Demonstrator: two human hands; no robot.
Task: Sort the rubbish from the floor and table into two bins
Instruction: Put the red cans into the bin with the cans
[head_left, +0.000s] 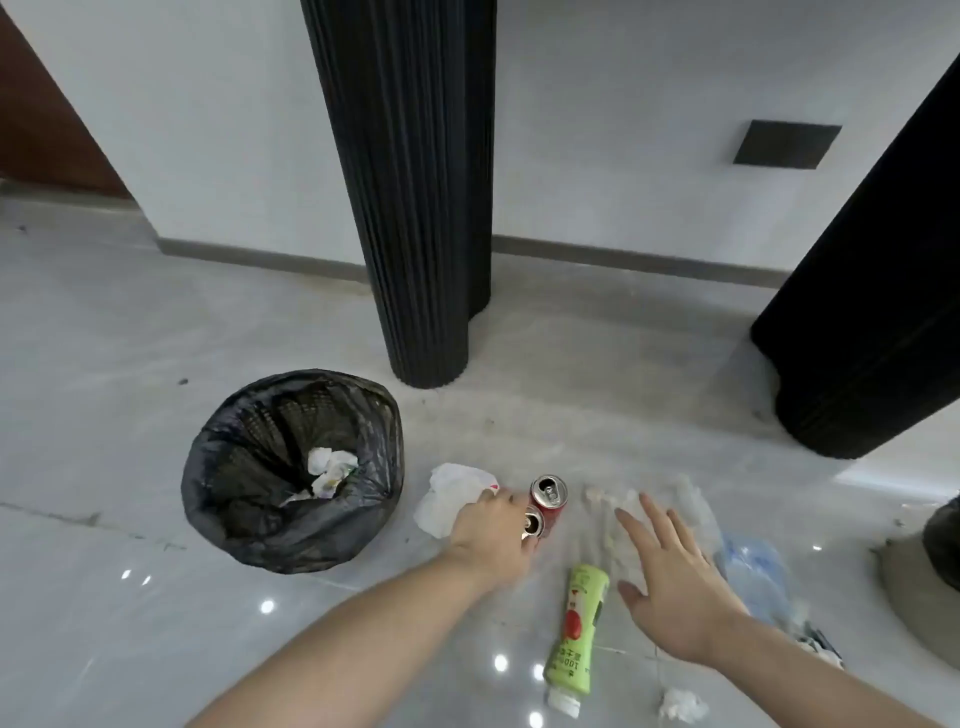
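A bin lined with a black bag (244, 519) stands on the floor at the left, with crumpled paper (330, 470) inside. My left hand (491, 535) is down among the rubbish, its fingers curled against a red can (535, 524) and a white plastic bag (449, 493). A second red can (548, 493) stands upright just behind. My right hand (675, 587) hovers open, fingers spread, over a clear plastic bag (691, 499). A green bottle (575, 634) lies on the floor between my arms. A small paper wad (680, 704) lies near my right forearm.
Two black ribbed pillars rise from the grey tiled floor, one (415, 260) behind the bin and one (872, 338) at the right. A bluish plastic bag (758, 577) lies right of my right hand. A dark object on a round base (919, 592) sits at the right edge.
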